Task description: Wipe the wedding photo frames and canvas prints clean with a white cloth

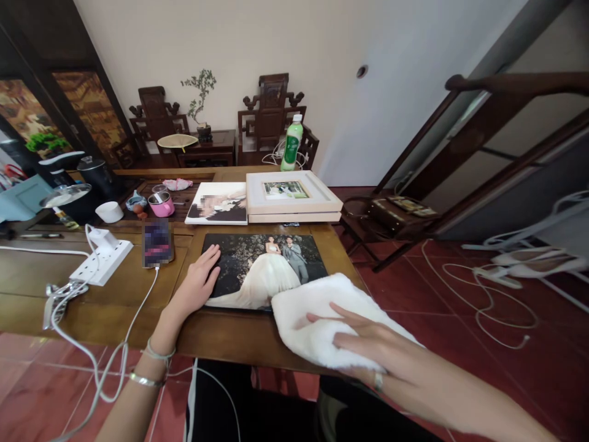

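A large wedding photo with a dark background lies flat near the front edge of the wooden table; whether it is an album or a single panel I cannot tell. My left hand rests on its left edge, fingers stretched out and holding nothing. At the lower right corner of the photo my right hand grips a fluffy white cloth, which covers that corner and hangs past the table edge. The fingers of this hand are partly sunk in the cloth.
Behind the photo lie a white photo book and stacked picture frames, with a green bottle beyond. Left are a charging phone, a power strip, a pink mug and trailing cables. A wooden chair stands right.
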`<action>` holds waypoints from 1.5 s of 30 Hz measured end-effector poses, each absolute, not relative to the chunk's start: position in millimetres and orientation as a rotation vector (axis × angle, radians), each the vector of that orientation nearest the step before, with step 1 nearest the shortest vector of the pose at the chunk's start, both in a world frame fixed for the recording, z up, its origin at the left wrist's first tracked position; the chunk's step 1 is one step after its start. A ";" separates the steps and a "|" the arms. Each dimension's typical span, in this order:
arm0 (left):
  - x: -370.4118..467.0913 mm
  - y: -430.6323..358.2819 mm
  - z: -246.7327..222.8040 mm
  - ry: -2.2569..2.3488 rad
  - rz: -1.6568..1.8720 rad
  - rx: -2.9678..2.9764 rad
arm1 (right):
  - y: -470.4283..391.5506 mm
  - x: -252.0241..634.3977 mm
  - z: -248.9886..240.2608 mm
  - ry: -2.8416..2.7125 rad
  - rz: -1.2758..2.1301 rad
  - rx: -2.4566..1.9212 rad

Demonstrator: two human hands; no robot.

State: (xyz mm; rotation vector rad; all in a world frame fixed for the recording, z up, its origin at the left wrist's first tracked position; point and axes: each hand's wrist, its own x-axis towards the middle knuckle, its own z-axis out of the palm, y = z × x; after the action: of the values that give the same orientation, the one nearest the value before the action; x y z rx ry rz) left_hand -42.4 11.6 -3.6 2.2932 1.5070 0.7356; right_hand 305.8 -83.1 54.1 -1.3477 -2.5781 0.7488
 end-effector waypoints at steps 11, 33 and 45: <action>-44.1 12.0 -2.8 1.516 0.709 2.289 | 64.3 293.7 16.4 -2.484 0.637 -1.296; -44.8 14.2 -6.4 1.513 0.716 2.284 | -85.7 291.9 44.3 -2.710 0.548 -0.894; -44.4 12.5 -2.5 1.510 0.701 2.265 | 61.0 275.8 20.4 -2.508 0.618 -1.255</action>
State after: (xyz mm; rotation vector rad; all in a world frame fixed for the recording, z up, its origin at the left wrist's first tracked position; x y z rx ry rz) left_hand -44.4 12.5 -2.5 2.2654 1.5101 0.7009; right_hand 275.8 61.0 20.4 -1.2549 -2.5076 0.6177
